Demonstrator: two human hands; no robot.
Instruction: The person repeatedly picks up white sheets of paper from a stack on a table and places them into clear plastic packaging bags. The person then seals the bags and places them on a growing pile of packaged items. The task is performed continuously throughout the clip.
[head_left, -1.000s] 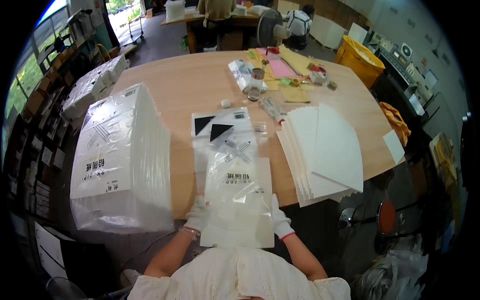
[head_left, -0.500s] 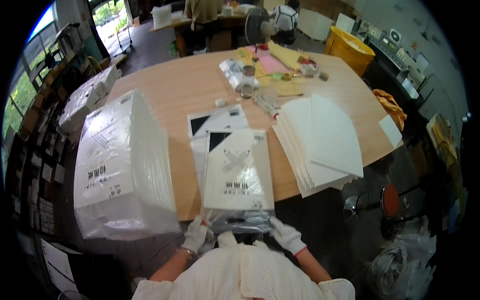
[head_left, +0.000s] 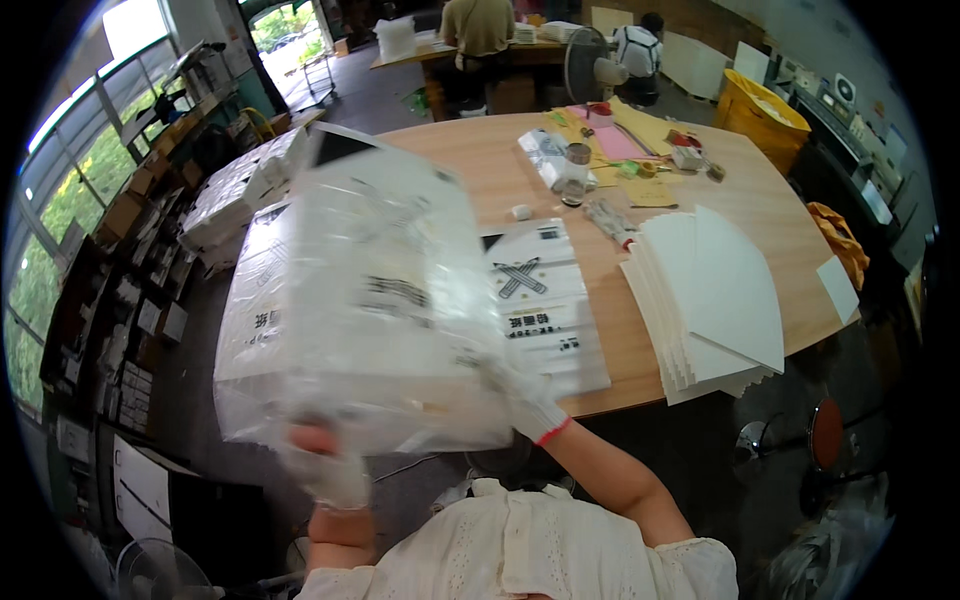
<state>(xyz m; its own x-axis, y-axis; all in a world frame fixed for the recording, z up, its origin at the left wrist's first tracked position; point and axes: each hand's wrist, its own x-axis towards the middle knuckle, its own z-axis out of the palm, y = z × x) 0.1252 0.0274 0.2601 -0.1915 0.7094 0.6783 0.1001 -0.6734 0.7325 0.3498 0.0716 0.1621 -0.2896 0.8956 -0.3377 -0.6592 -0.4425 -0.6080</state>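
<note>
A pack of drawing paper in a clear printed plastic bag (head_left: 390, 290) is lifted and tilted above the left part of the table, smeared by motion. My left hand (head_left: 330, 472), in a white glove with bare fingertips, grips its near left corner. At its near right side my gloved right hand (head_left: 528, 398) holds it, the fingers partly covered by the plastic. Behind it stands a tall stack of similar bagged packs (head_left: 245, 340), mostly hidden. An empty-looking printed plastic bag (head_left: 550, 300) lies flat on the table to the right.
Fanned white paper sheets (head_left: 715, 300) lie on the table's (head_left: 480, 160) right side. Farther back are a glass jar (head_left: 575, 175), a small white block (head_left: 521, 212), tape rolls and coloured papers. More wrapped stacks (head_left: 245, 190) stand beyond at left. Two people sit or stand at the back.
The bagged paper pack has risen off the flat bags and swung left to the tall stack, both hands moving with it. The view has shifted left.
</note>
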